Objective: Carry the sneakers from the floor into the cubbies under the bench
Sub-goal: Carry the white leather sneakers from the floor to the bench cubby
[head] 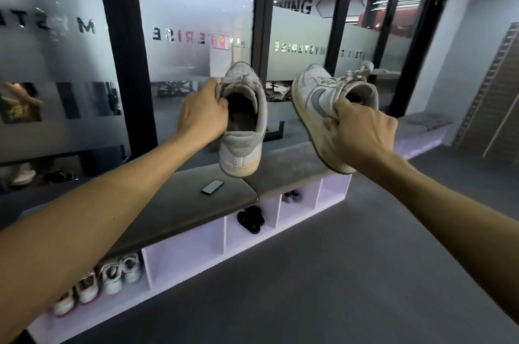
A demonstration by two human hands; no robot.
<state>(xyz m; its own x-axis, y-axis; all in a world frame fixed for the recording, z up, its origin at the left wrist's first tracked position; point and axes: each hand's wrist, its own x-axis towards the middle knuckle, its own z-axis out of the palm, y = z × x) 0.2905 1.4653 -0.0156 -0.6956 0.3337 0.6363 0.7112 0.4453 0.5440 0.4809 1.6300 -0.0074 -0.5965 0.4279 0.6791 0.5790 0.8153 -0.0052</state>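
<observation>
I hold a white and grey sneaker in each hand, raised high in front of me above the bench. My left hand (202,112) grips the left sneaker (243,130) by its collar, heel hanging down. My right hand (358,134) grips the right sneaker (323,107) at its side and sole, toe pointing up. Below runs the bench with a grey cushion (179,203) and white cubbies (185,256) under it. One cubby near the middle shows nothing inside.
A phone (212,187) lies on the bench cushion. Several white sneakers (112,277) fill the left cubby, black sandals (250,218) sit in another, dark shoes (291,196) further right. Frosted glass wall (70,62) stands behind the bench. Grey floor (323,273) spreads in front.
</observation>
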